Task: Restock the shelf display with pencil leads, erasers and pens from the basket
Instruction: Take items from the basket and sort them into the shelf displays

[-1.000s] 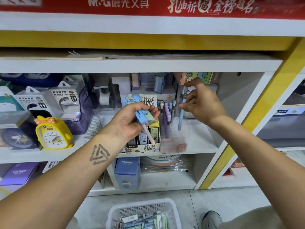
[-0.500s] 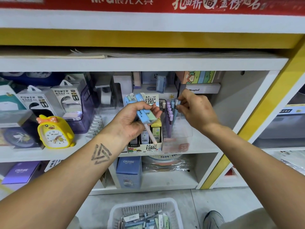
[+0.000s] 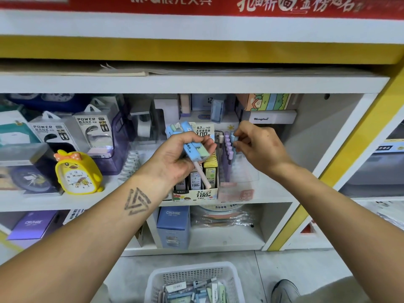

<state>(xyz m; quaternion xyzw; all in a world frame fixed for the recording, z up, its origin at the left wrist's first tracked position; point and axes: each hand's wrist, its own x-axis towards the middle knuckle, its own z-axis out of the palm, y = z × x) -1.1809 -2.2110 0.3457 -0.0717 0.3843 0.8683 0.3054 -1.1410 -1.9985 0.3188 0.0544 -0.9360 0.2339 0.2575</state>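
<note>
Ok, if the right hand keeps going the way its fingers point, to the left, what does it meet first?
Probably the row of purple pens in the clear holder: the right hand pinches a blue pen right beside them. Depth is unclear.

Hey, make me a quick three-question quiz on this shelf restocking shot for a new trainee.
1. True or false: the left hand holds a bundle of pastel pens.
2. Where do the right hand fingertips rest?
A. on the yellow duck clock
B. at the tops of the pens in the clear pen holder
C. inside the white basket
3. Fill in: the pencil lead box stands directly to the ____ of the pen holder.

Key: 1 true; 2 B; 3 left.
</note>
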